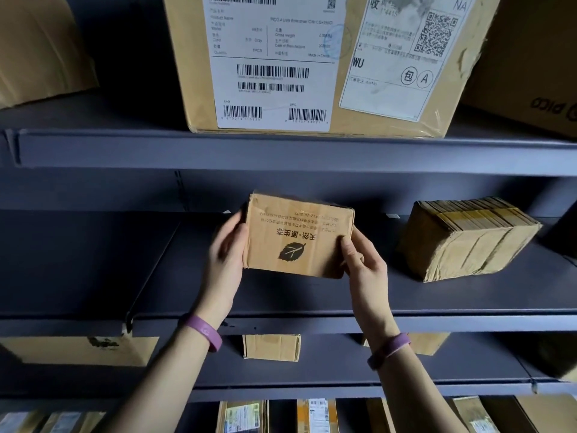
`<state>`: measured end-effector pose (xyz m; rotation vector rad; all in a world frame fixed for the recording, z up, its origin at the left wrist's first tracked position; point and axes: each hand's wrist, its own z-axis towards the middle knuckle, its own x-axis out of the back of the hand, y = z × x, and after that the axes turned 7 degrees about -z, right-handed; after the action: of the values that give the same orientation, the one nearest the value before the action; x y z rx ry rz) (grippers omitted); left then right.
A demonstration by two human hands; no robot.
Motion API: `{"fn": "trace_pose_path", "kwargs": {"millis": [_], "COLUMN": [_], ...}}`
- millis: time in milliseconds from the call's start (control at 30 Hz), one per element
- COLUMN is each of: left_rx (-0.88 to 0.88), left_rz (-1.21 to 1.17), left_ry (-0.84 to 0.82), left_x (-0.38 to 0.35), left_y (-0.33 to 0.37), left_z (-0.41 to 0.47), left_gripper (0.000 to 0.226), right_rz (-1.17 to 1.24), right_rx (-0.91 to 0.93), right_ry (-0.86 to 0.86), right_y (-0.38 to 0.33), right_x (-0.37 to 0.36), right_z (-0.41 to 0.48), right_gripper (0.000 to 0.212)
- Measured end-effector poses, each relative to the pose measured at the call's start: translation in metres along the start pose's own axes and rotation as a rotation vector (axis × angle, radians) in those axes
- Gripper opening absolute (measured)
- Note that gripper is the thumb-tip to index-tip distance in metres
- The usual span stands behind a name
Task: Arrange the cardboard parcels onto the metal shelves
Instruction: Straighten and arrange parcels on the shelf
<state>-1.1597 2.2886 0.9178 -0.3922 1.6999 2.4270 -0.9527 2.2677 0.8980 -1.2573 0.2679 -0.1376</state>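
Matt brown cardboard parcel [298, 237], creased; dark matt metal shelf [312, 295]; glossy tape on taped parcel [465, 237].

Bare left hand [226, 245], bare right hand [363, 267], bare forearms [162, 379], left purple wristband [203, 334] with faint logo, right purple wristband [388, 350]

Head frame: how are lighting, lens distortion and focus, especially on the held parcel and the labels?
Head view: dim, bluish light, deep shadow in the left shelf bays; wide-angle bowing bends the upper shelf edge; the leaf-print parcel held by the left hand and right hand is fairly sharp; fine print on the large box label is soft; bottom-row parcels are blurred.
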Motion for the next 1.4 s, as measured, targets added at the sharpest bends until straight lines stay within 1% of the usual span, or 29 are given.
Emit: {"fn": "trace_pose_path", "kwargs": {"millis": [67, 133, 200, 233, 300, 400, 433, 533, 600, 667, 733, 767, 800, 833, 900, 933, 967, 1033, 1067, 1167, 1233, 1300, 1400], "left_rx": [0.014, 0.038, 0.055, 0.059, 0.081, 0.126, 0.142, 0.216, 0.218, 0.229, 0.245, 0.245, 0.233, 0.212, 0.176, 0.187, 0.218, 0.302, 0.332, 0.384, 0.422, 0.441, 0.428], "left_rz": [-0.005, -0.052, -0.12, -0.13, -0.099, -0.008, 0.017, 0.043, 0.041, 0.015, 0.011, 0.035, 0.066, 0.098, 0.153, 0.165, 0.172, 0.205, 0.229, 0.277, 0.282, 0.282, 0.324], "left_ry": [0.023, 0.045, 0.045, 0.036, 0.019, 0.039, 0.029, 0.015, 0.031, 0.046, -0.016, -0.059, -0.079, -0.059, 0.071, 0.108, 0.103, 0.037, 0.005, -0.011, 0.037, 0.081, 0.121], "left_x": [0.001, 0.0, -0.001, -0.001, 0.001, 0.005, 0.005, 0.004, 0.004, 0.004, 0.005, 0.004, 0.004, 0.005, 0.007, 0.008, 0.009, 0.009, 0.009, 0.011, 0.013, 0.015, 0.013], "left_y": [-0.002, 0.001, 0.008, 0.012, 0.017, 0.015, 0.013, 0.009, 0.009, 0.009, 0.011, 0.013, 0.014, 0.016, 0.019, 0.02, 0.021, 0.02, 0.017, 0.005, -0.005, -0.012, -0.016], "left_z": [0.001, 0.005, 0.013, 0.017, 0.023, 0.025, 0.023, 0.018, 0.018, 0.021, 0.024, 0.025, 0.027, 0.03, 0.037, 0.04, 0.042, 0.044, 0.044, 0.042, 0.039, 0.037, 0.037], "left_gripper": [0.023, 0.021, 0.024, 0.027, 0.031, 0.024, 0.025, 0.039, 0.037, 0.029, 0.026, 0.027, 0.03, 0.034, 0.038, 0.041, 0.046, 0.058, 0.06, 0.052, 0.043, 0.039, 0.032], "right_rz": [0.007, 0.02, 0.017, 0.005, -0.015, -0.032, -0.044, -0.078, -0.08, -0.063, -0.045, -0.053, -0.065, -0.073, -0.088, -0.094, -0.101, -0.133, -0.15, -0.178, -0.201, -0.197, -0.215], "right_rx": [0.031, 0.048, 0.054, 0.065, 0.076, 0.073, 0.074, 0.064, 0.061, 0.062, 0.052, 0.058, 0.065, 0.067, 0.046, 0.022, -0.01, -0.08, -0.116, -0.193, -0.21, -0.212, -0.223], "right_ry": [0.0, 0.033, 0.053, 0.042, 0.007, -0.038, -0.049, -0.065, -0.063, -0.016, 0.01, -0.004, -0.032, -0.068, -0.148, -0.172, -0.175, -0.138, -0.121, -0.129, -0.152, -0.174, -0.156], "right_y": [-0.003, -0.007, -0.011, -0.013, -0.019, -0.021, -0.019, -0.016, -0.016, -0.017, -0.018, -0.019, -0.021, -0.023, -0.028, -0.029, -0.028, -0.024, -0.019, -0.005, 0.003, 0.006, 0.008], "right_x": [-0.001, -0.001, 0.0, 0.0, 0.0, 0.0, 0.0, 0.001, 0.0, -0.002, -0.003, -0.003, -0.003, -0.003, -0.003, -0.003, -0.003, -0.005, -0.007, -0.011, -0.015, -0.02, -0.025], "right_z": [-0.001, 0.0, 0.003, 0.005, 0.008, 0.008, 0.007, 0.005, 0.004, 0.005, 0.009, 0.011, 0.014, 0.016, 0.019, 0.02, 0.021, 0.022, 0.022, 0.023, 0.024, 0.027, 0.031], "right_gripper": [0.045, 0.029, 0.017, 0.016, 0.022, 0.032, 0.036, 0.045, 0.048, 0.04, 0.027, 0.026, 0.027, 0.031, 0.04, 0.042, 0.042, 0.04, 0.039, 0.042, 0.034, 0.027, 0.029]}}
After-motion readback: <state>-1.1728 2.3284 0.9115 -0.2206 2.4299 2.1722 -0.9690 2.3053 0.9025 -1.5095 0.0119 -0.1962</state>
